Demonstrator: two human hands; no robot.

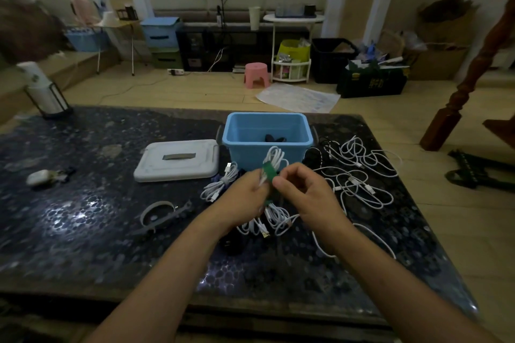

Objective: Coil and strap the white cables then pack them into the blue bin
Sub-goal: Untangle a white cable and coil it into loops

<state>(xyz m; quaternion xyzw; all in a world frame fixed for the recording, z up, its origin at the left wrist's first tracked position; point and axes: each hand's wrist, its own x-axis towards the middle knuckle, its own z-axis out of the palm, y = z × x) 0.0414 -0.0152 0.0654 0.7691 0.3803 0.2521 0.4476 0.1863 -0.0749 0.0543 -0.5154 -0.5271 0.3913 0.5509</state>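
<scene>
If the green strap is released before it is fastened, the coiled white cable could spring loose. The coil is held by the left hand, just near of the blue bin; the strap is apparently pinched by the right hand, fingers curled.

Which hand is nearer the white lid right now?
Left. The left hand is just right of the white lid, holding the coiled cable; the right hand is farther right, beyond it.
</scene>
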